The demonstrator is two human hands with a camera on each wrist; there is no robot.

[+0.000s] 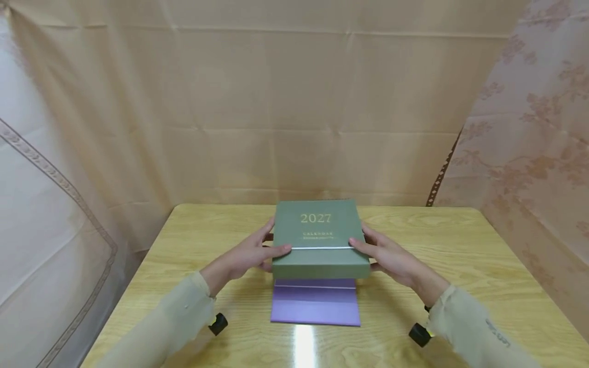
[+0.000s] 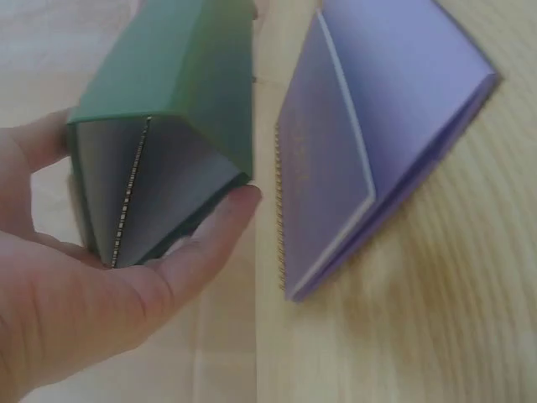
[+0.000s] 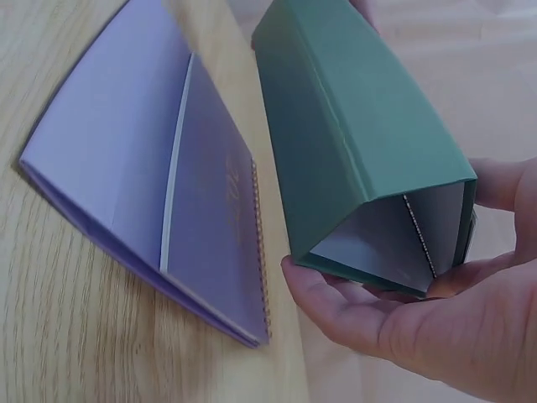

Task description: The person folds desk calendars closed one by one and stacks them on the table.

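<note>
A green 2027 desk calendar [image 1: 317, 225] with gold print and a pale line across its cover is held up between both hands. My left hand [image 1: 250, 253] grips its left side, thumb on the cover and fingers underneath. On the opposite side my right hand [image 1: 391, 255] grips it the same way. Both wrist views show the green calendar's open triangular end, with a spiral binding inside. Below it, a purple desk calendar [image 1: 315, 306] lies folded flat on the table, partly hidden in the head view. Its spiral edge shows in the left wrist view.
The wooden table [image 1: 207, 225] ends at a beige cloth [image 1: 303, 102] hanging behind it. Patterned cloth [image 1: 543, 153] hangs on the right, white cloth with a brown band [image 1: 46, 163] on the left. Light glares on the table near the front.
</note>
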